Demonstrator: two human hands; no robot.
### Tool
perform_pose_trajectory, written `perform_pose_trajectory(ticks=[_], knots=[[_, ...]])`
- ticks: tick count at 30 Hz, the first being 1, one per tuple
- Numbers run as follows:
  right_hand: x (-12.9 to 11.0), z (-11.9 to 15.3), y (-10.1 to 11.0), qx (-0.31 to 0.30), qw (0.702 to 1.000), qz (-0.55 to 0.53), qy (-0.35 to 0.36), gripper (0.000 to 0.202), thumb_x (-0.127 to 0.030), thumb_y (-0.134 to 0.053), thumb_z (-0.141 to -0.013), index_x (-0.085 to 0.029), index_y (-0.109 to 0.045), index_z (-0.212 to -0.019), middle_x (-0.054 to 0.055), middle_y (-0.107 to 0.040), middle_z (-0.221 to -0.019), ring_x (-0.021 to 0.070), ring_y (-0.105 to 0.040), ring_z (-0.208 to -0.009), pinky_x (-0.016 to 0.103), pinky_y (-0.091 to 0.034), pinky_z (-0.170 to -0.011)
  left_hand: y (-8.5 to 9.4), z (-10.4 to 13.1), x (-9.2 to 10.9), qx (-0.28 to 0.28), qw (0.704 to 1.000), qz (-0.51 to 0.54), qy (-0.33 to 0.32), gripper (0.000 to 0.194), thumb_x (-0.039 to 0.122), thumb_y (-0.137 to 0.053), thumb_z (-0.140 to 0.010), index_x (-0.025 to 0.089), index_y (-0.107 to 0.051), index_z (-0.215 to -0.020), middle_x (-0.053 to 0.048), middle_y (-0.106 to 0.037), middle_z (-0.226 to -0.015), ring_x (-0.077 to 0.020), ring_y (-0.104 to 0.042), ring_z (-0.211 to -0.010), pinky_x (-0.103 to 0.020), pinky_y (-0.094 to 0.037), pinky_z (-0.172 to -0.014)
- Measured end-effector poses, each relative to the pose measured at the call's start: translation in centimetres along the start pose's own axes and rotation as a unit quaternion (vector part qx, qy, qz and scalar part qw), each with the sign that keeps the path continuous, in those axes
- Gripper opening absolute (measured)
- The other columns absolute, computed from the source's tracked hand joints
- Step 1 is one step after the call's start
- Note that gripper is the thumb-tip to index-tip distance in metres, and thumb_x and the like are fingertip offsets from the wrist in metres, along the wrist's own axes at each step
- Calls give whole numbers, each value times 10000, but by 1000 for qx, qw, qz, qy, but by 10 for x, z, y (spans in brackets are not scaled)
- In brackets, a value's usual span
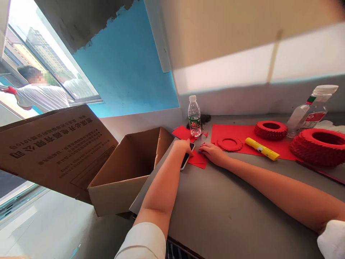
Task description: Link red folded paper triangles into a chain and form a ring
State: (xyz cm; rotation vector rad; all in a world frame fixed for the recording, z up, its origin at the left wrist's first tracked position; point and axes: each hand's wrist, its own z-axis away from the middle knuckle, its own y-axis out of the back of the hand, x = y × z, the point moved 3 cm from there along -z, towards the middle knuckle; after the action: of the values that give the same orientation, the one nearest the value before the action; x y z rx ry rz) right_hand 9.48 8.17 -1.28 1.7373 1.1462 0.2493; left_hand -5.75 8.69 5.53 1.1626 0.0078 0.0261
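My left hand (183,147) reaches over a phone (185,162) lying at the table's left edge. One finger or thumb points down toward red paper pieces (198,160) beside the phone; the other fingers are mostly hidden, so its grip is unclear. Close by, my right hand (214,154) rests on the table with fingers stretched out, their tips at the red pieces' upper right edge. Behind both hands, a clear water bottle (194,117) stands upright by more red paper (183,133). A flat red toothed ring (230,144) lies right of my right hand.
A yellow tube (262,149) lies on a red sheet (223,131). Stacked red toothed rings (271,130) and a larger stack (319,149) stand to the right, near a clear jar (312,111). Left of the table, an open cardboard box (121,194); a person (44,93) is by the window.
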Motion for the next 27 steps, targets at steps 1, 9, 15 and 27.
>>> perform_pose_trajectory(ticks=[1, 9, 15, 27], knots=[[1, 0, -1, 2, 1000, -4, -6, 289, -110, -394, -811, -161, -618, -986, 105, -606, -1023, 193, -559, -925, 347, -453, -816, 0, -1, 0, 3, 1000, -1, 2, 961, 485, -748, -450, 225, -375, -1296, -147, -499, -1249, -369, -482, -1093, -416, -422, -835], [2, 5, 4, 13, 999, -13, -46, 279, -84, -405, -792, -165, -634, -929, 89, -635, -908, 182, -568, -842, 319, -443, -760, 0, -15, 2, 122, 992, 18, -33, 638, 505, -600, -712, 230, -401, -1252, -108, -513, -1204, -285, -497, -1078, -413, -416, -866], [-4, 7, 14, 48, 995, -33, -78, 277, -126, -366, -833, -154, -622, -935, 91, -636, -899, 175, -587, -805, 298, -441, -741, 4, -42, 7, 192, 980, 40, -17, 302, 305, -491, -856, 147, -496, -1114, -81, -523, -1108, -182, -545, -943, -380, -475, -790], [11, 12, 28, 72, 974, -145, -157, 161, -279, -509, -762, -190, -644, -775, 37, -625, -756, 164, -573, -689, 295, -444, -652, 5, -30, 6, 230, 934, 257, -88, 207, 282, -491, -845, 158, -549, -1000, -83, -582, -1020, -210, -544, -980, -355, -449, -832]])
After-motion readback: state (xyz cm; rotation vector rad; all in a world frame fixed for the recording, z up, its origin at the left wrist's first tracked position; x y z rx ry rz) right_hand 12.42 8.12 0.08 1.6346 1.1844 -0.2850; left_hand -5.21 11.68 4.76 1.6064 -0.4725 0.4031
